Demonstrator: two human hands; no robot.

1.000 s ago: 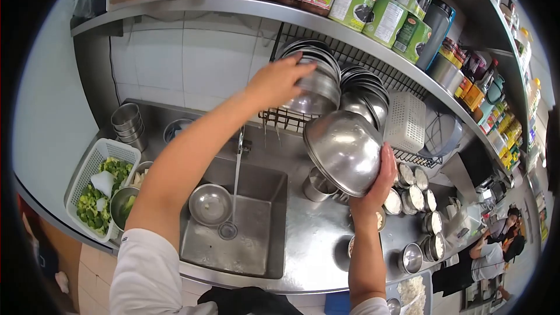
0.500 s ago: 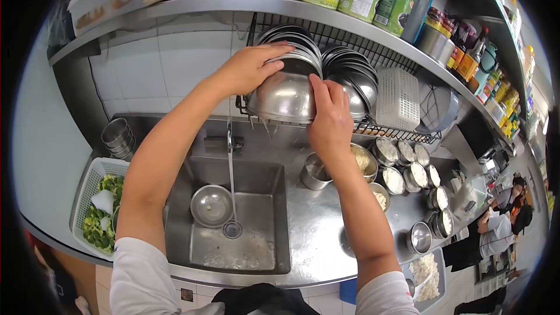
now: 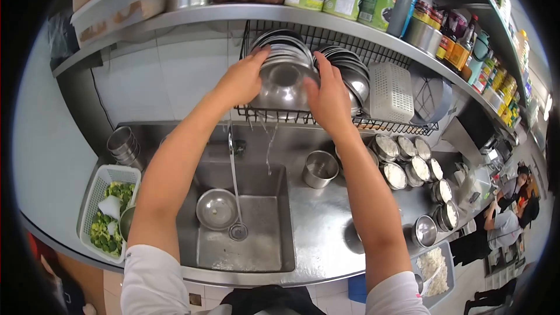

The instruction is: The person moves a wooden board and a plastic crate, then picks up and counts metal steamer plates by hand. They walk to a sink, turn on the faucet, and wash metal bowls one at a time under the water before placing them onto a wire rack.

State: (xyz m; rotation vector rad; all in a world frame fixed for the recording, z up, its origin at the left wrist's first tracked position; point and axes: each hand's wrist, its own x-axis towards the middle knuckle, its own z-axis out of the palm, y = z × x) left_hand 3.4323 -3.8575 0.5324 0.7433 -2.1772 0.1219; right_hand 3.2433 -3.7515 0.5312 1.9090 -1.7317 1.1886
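Both hands have risen since half a second ago, pushing the steel bowl (image 3: 284, 84) deeper and more upright into the wire dish rack (image 3: 326, 118) below the shelf (image 3: 175, 18). Largest in view, the steel bench (image 3: 326, 221) runs from the left wall to the right edge, its near lip curving along the bottom; bare metal lies open between the sink (image 3: 245, 221) and the rows of small lidded tins (image 3: 408, 169). Within the sink, one shallow bowl (image 3: 216, 209) sits beside the drain, with a thin stream from the tap (image 3: 231, 140) falling just right of it. A white basket of greens (image 3: 108, 213) stands at the bench's left edge, three stacked steel cups (image 3: 122, 143) behind it near the wall. One steel cup (image 3: 319, 168) stands alone just right of the sink. Two rows of bowls stand on edge in the rack, with a white perforated basket (image 3: 392, 92) to their right. The left hand (image 3: 242, 79) is spread on the bowl's left rim, fingers curled over the top; the right hand (image 3: 328, 96) is pressed flat against its right side, fingers up. Water drips from the rack's front edge. At far right, two people (image 3: 513, 210) stand well apart from the bench.
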